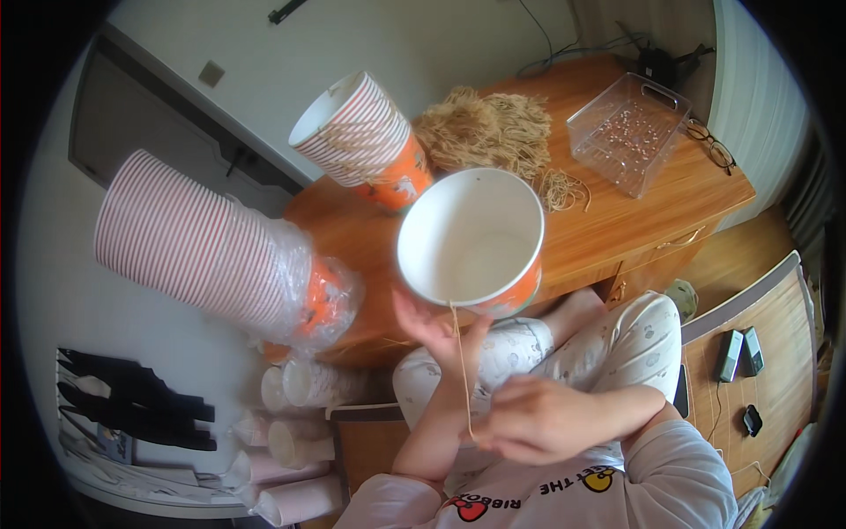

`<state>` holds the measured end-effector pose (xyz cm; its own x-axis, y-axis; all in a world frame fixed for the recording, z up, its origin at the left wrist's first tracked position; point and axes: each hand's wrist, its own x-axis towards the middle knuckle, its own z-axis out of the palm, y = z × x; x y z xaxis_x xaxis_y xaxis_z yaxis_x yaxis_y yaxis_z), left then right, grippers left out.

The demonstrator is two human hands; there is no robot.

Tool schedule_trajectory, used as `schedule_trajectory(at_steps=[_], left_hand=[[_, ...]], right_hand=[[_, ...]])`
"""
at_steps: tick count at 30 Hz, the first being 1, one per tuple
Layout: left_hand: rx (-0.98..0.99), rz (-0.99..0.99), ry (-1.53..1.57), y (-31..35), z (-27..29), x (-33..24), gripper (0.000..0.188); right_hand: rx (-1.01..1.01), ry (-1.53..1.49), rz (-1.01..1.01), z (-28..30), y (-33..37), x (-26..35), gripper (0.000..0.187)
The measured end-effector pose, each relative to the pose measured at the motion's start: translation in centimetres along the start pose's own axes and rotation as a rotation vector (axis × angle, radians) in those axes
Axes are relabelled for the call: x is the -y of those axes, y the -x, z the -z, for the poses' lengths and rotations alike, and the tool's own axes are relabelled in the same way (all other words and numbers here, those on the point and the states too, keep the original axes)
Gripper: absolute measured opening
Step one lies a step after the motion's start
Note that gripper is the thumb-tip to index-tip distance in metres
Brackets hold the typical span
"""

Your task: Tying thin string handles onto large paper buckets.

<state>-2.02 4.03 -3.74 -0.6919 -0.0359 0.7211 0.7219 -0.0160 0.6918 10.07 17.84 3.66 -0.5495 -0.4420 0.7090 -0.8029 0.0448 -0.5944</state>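
The orange-and-white paper bucket (471, 240) tilts its mouth up above the left hand (436, 331) cupping its base, while 1 jute string (462, 370) (taut, near vertical) drops to the right hand's (539, 419) pinch.

On the wooden desk (617, 234) a clear plastic tray (627, 130) sits near the far right corner, with eyeglasses (710, 145) just beside it. A heap of tan twine (483, 132) lies mid-desk. A long wrapped stack of striped cups (211, 251) leans at the desk's left end.
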Motion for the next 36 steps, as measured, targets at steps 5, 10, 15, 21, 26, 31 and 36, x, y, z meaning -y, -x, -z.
schedule_trajectory(at_steps=[5, 10, 15, 21, 26, 31, 36], left_hand=[[0.086, 0.215, 0.145, -1.4, -2.3, 0.6, 0.134], [0.349, 0.206, -0.102, -4.2, -0.4, -3.6, 0.086], [0.344, 0.433, 0.120, -4.6, -2.0, -6.3, 0.054], [0.213, 0.483, 0.310, -4.9, -1.7, -4.3, 0.051], [0.066, 0.521, 0.497, -4.6, 3.3, -3.8, 0.048], [-0.156, 0.639, 0.473, -5.7, 1.2, -2.5, 0.027], [0.372, 0.862, 0.576, -0.4, -1.1, -5.0, 0.031]], right_hand=[[0.111, -0.061, 0.202, 0.2, 2.4, 2.3, 0.022], [-0.068, -0.293, 0.495, 8.3, 5.0, 1.2, 0.016], [-0.523, -0.315, 0.266, 12.5, 7.6, 0.6, 0.022], [-0.407, -0.650, -0.100, 11.6, 6.5, 0.4, 0.039], [-0.390, -0.841, -0.018, 10.3, 6.7, -0.1, 0.039], [-0.309, -0.173, 0.054, 10.3, 6.2, 0.4, 0.020], [-0.379, 0.226, -0.102, 9.2, 5.0, 1.2, 0.006]])
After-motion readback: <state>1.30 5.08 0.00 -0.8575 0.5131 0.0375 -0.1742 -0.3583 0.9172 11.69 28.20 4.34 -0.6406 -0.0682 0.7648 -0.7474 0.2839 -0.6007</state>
